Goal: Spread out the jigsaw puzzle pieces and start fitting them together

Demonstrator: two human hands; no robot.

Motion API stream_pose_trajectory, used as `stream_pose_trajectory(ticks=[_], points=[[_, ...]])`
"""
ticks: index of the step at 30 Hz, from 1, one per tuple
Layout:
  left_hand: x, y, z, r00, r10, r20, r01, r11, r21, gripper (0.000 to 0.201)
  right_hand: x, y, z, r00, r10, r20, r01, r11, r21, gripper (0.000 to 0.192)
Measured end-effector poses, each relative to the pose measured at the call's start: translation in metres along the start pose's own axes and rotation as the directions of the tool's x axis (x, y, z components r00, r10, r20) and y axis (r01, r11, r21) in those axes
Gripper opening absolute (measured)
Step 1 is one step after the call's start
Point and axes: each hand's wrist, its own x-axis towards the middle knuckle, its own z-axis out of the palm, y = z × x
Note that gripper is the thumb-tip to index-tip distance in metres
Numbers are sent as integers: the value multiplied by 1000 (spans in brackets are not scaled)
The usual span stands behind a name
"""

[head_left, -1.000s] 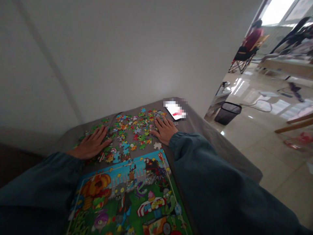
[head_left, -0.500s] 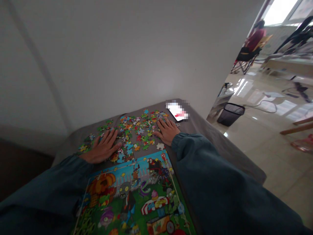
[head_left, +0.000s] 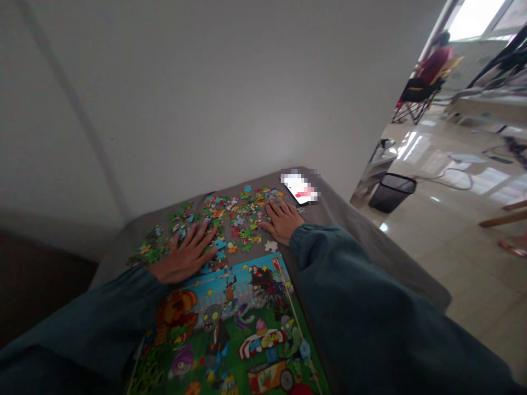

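Loose jigsaw puzzle pieces (head_left: 236,211) in many colours are scattered over the grey cloth of the table. My left hand (head_left: 185,255), fingers spread, lies palm down over the left part of the pieces, close to the puzzle board's top edge. At the right end of the spread my right hand (head_left: 283,220) rests flat with its fingers extended. A pale piece (head_left: 270,246) lies just below it. The cartoon puzzle board (head_left: 230,334) is in front of me, its lower left partly covered by my left sleeve. Whatever lies under both palms is hidden.
A lit phone (head_left: 300,187) lies at the table's far right corner. The white wall (head_left: 230,99) stands directly behind the table. On the floor to the right is a black wastebasket (head_left: 392,192). Farther back, a person (head_left: 435,66) is by a folding chair.
My left hand has slid to the right and slightly toward me, uncovering pieces on the far left. My right hand stays in nearly the same place. The view has shifted slightly.
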Motion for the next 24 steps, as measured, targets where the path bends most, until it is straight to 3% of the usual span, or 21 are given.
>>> stream_pose_trajectory(ticks=[4, 7, 13, 19, 24], points=[[15, -1, -15, 999, -37, -30, 37, 999, -6, 74, 0, 1, 1, 1000, -12, -5, 12, 1000, 0, 70], [33, 4, -25, 997, 0, -71, 1, 1000, 16, 79, 0, 1, 1, 1000, -16, -11, 16, 1000, -2, 70], [58, 30, -22, 1000, 2, -12, -2, 1000, 23, 86, 0, 1, -1, 1000, -6, 9, 6, 1000, 3, 71], [39, 35, -13, 994, 100, 41, -103, 992, 69, 85, 0, 3, 4, 1000, -20, -16, 20, 1000, 5, 71], [19, 37, -13, 992, 103, 68, -105, 994, 19, 82, 1, 3, 6, 999, -23, -29, 23, 1000, -2, 72]])
